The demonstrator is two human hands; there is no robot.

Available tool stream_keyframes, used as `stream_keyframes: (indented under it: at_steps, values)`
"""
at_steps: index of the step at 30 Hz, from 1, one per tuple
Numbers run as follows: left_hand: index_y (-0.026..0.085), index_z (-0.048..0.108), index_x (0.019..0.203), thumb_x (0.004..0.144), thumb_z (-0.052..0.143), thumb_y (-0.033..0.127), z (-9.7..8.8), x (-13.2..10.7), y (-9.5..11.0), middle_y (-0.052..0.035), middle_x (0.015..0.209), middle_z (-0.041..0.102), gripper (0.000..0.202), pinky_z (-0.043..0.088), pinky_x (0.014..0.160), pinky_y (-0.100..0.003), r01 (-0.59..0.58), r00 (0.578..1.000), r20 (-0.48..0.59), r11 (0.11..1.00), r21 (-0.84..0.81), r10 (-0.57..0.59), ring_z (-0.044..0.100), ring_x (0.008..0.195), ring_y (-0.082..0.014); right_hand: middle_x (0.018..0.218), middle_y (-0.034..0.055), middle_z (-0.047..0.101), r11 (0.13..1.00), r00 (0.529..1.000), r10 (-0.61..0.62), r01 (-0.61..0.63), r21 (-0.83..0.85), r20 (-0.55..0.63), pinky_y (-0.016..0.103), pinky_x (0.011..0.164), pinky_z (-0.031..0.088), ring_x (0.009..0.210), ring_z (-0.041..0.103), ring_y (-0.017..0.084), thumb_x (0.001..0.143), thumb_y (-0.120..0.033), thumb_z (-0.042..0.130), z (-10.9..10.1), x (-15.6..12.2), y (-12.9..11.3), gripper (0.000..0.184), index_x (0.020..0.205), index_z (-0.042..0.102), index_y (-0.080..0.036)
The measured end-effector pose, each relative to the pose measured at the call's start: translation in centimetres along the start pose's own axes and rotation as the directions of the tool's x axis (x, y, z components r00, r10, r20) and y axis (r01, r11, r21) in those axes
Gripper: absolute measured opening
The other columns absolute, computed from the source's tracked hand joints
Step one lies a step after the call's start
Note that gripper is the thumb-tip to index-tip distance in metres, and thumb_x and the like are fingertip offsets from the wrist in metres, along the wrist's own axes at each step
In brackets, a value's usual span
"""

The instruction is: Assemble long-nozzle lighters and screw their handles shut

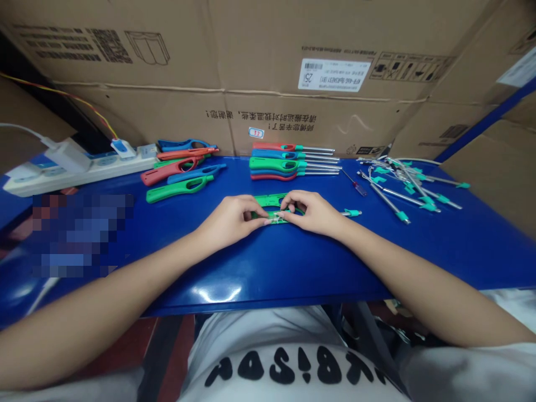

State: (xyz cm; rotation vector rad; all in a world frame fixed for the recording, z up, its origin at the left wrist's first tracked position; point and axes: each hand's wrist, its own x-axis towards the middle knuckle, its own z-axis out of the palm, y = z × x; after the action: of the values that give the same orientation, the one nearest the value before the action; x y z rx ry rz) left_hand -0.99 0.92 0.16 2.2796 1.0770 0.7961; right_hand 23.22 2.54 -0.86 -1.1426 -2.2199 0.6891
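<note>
In front of me on the blue table [251, 262] lie the two parts of a green lighter casing [268, 200], one behind the other. Thin pale wires [276, 219] show in the nearer half. My left hand [237, 219] pinches at these wires from the left, thumb and forefinger almost together. From the right, my right hand [312, 211] also has its thumb and fingertips closed on the wires, its other fingers curled over the casing. A metal lighter tube with a teal end [352, 213] sticks out right of my right hand. My fingers hide much of the casing's inside.
Several lighter casings [180, 188] lie at back left near a white power strip [84, 170]. Lighters with metal tubes [293, 162] are stacked at back centre. A screwdriver [357, 186] and a pile of wired tubes [402, 187] lie right. Cardboard [167, 106] walls the back.
</note>
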Motion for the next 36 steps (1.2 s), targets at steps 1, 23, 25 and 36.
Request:
stream_keyframes:
  at_steps: [1,23,25,36]
  values:
    - [0.021,0.080,0.089,0.088,0.073,0.039,0.0,0.0,0.0,-0.0034,0.084,0.073,0.020,0.047,0.062,-0.025,0.005,1.000,0.002,1.000,-0.004,-0.005,0.060,0.062,-0.0125,0.079,0.0000,0.062,1.000,1.000,0.006,-0.006,0.006,0.002,0.025,0.062,0.035,0.064,0.046,0.012,0.085,-0.036,0.071,0.0,0.0,0.0,0.018,0.090,0.068,-0.019]
    - [0.019,0.081,0.088,0.083,0.076,0.038,0.3,0.2,-0.1,-0.0023,0.081,0.071,0.021,0.042,0.058,-0.024,0.129,0.992,0.009,0.990,-0.051,-0.128,0.055,0.059,-0.0108,0.078,-0.0014,0.061,1.000,1.000,0.020,-0.020,0.010,0.011,0.026,0.063,0.036,0.063,0.046,0.011,0.083,-0.034,0.071,0.0,0.0,-0.1,0.017,0.090,0.068,-0.019]
    - [0.019,0.081,0.087,0.083,0.076,0.038,0.4,0.1,-0.1,-0.0021,0.081,0.072,0.020,0.042,0.058,-0.024,0.125,0.992,-0.008,0.992,-0.032,-0.125,0.055,0.059,-0.0107,0.078,-0.0011,0.061,1.000,1.000,0.006,-0.006,-0.003,0.007,0.026,0.063,0.037,0.064,0.048,0.011,0.084,-0.034,0.071,0.1,0.0,-0.1,0.017,0.090,0.068,-0.019]
    - [0.017,0.079,0.093,0.089,0.070,0.030,0.2,-0.4,0.8,-0.0040,0.088,0.071,0.016,0.048,0.061,-0.024,0.013,1.000,-0.008,0.997,0.073,-0.012,0.060,0.061,-0.0110,0.078,0.0025,0.068,0.991,0.983,-0.104,0.088,-0.105,-0.153,0.026,0.061,0.041,0.065,0.054,0.013,0.091,-0.026,0.060,-5.0,-0.4,-1.2,0.012,0.084,0.067,-0.018]
